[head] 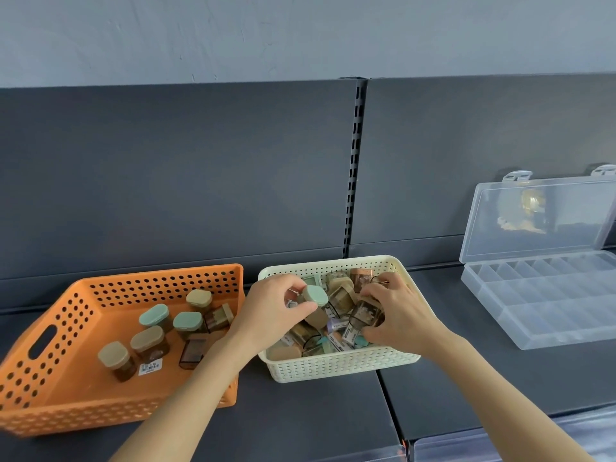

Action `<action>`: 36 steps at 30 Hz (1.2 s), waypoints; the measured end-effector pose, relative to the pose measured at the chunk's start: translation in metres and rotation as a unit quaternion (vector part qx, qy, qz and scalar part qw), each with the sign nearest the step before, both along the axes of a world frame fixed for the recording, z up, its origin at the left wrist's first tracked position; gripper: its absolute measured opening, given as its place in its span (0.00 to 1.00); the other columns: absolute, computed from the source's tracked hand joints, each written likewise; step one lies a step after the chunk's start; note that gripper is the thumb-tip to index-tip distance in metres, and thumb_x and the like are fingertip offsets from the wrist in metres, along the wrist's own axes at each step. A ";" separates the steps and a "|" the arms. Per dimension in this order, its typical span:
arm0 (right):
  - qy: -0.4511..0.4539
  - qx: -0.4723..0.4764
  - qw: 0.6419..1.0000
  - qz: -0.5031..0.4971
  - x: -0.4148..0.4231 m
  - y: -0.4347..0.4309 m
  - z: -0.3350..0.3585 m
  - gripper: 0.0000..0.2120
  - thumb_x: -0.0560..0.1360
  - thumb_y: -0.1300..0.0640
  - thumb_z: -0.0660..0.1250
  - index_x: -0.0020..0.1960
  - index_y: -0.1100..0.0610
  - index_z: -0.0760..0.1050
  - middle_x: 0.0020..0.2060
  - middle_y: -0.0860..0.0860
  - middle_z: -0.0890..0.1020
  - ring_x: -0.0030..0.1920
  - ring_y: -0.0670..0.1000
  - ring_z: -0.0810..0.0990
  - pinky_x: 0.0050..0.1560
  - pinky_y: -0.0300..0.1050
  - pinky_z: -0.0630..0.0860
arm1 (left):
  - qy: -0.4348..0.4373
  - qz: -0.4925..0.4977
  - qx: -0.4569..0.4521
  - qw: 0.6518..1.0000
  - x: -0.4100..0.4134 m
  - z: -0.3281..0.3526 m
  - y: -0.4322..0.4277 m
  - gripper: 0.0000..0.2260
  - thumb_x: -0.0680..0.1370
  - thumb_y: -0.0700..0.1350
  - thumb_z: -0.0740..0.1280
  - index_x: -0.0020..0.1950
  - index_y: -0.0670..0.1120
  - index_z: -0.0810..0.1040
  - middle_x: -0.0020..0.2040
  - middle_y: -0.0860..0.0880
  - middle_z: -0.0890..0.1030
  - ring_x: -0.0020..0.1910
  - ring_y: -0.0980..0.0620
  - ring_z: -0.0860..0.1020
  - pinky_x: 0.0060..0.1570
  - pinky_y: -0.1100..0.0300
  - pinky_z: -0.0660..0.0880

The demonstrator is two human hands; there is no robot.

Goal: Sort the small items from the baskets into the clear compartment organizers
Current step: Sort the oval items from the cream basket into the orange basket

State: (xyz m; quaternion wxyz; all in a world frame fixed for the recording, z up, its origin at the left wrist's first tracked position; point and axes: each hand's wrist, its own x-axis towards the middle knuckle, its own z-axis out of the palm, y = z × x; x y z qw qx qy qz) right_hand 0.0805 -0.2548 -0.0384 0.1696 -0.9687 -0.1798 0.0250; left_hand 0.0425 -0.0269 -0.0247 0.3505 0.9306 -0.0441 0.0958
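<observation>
Orange perforated plastic basket [100, 411] sits at the left on the dark grey shelf [316, 421], tilted a bit toward the camera. It holds a loose group of small brown translucent jars [151, 341] with tan or mint-green caps, some upright, some lying on their sides. A white barcode label [150, 366] lies on the basket floor beside them.

Clear plastic compartment organizer [550, 315] is at the right on the same shelf, well apart from both baskets. Its transparent lid [533, 221] stands open against the dark back panel [166, 178]. I can't see any items in its compartments.

Cream woven-pattern plastic basket [340, 365] sits in the middle, just beside the orange one, piled with the same kind of small jars in a jumble.

Both hands are inside the cream basket. Left hand [270, 315] reaches in from the left, forearm crossing the orange basket's corner. Its thumb and fingers pinch a mint-capped jar [315, 295] at the cap. Right hand [396, 311] comes in from the right, its fingers curled round a brown translucent jar [365, 316] lying tilted on top of the pile.
</observation>
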 end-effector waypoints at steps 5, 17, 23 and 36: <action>-0.067 0.095 0.993 0.015 -0.005 0.008 0.013 0.29 0.64 0.53 0.73 0.63 0.51 0.70 0.58 0.46 0.67 0.58 0.48 0.70 0.55 0.37 0.72 | -0.023 0.013 -0.013 1.000 -0.006 0.003 0.014 0.13 0.71 0.50 0.74 0.54 0.51 0.81 0.48 0.60 0.80 0.48 0.61 0.78 0.52 0.61 0.76; -0.048 0.245 0.959 0.136 -0.031 0.102 0.031 0.28 0.65 0.51 0.77 0.63 0.46 0.72 0.60 0.42 0.71 0.58 0.41 0.72 0.57 0.36 0.74 | -0.056 0.099 -0.014 0.993 -0.052 0.016 0.091 0.12 0.71 0.50 0.74 0.54 0.52 0.81 0.49 0.58 0.81 0.48 0.59 0.79 0.51 0.58 0.78; -0.006 0.200 0.957 0.210 -0.042 0.163 0.026 0.32 0.67 0.49 0.76 0.68 0.49 0.69 0.64 0.43 0.67 0.61 0.43 0.70 0.62 0.36 0.70 | -0.026 0.141 0.003 0.990 -0.089 0.015 0.143 0.15 0.73 0.48 0.73 0.59 0.55 0.79 0.49 0.62 0.79 0.48 0.64 0.77 0.50 0.67 0.75; 0.002 -0.018 0.965 0.261 -0.044 0.239 0.008 0.35 0.69 0.46 0.72 0.72 0.51 0.63 0.70 0.51 0.62 0.66 0.56 0.69 0.63 0.48 0.73 | 0.135 0.119 0.145 0.973 -0.104 -0.004 0.186 0.09 0.75 0.48 0.69 0.52 0.54 0.73 0.51 0.56 0.78 0.46 0.59 0.77 0.47 0.58 0.79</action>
